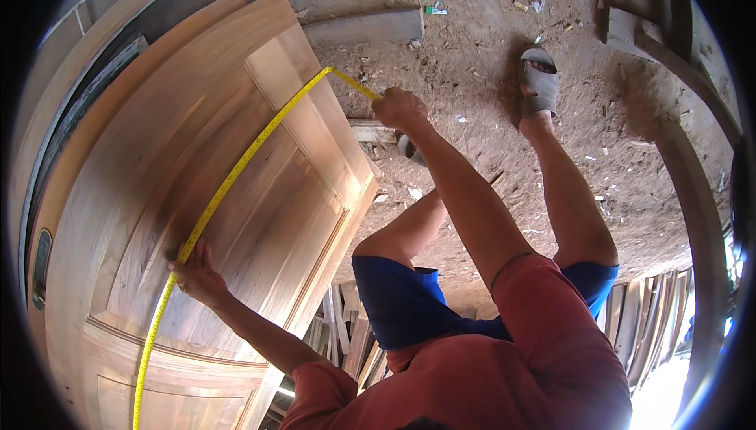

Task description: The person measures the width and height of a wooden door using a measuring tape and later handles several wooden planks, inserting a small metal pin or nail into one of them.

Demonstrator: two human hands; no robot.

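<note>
A long yellow tape measure (225,188) runs in a curve across a panelled wooden door (272,217). Its lower stretch continues down past the picture's bottom left. My left hand (198,277) is at the door's face with the tape pinched between thumb and fingers. Beyond the door's right edge, my right hand (400,109) is closed around the tape near the door's far end. The tape bends sharply over the door's edge just before reaching that hand. Whatever part of the tape lies inside my right fist is hidden.
More boards and another door with a metal lock plate (42,268) lean at the left. A timber offcut (366,27) lies on the littered dirt floor (472,52). My sandalled foot (539,83) stands there. Curved wooden pieces (693,178) are at the right; stacked slats (650,304) stand lower right.
</note>
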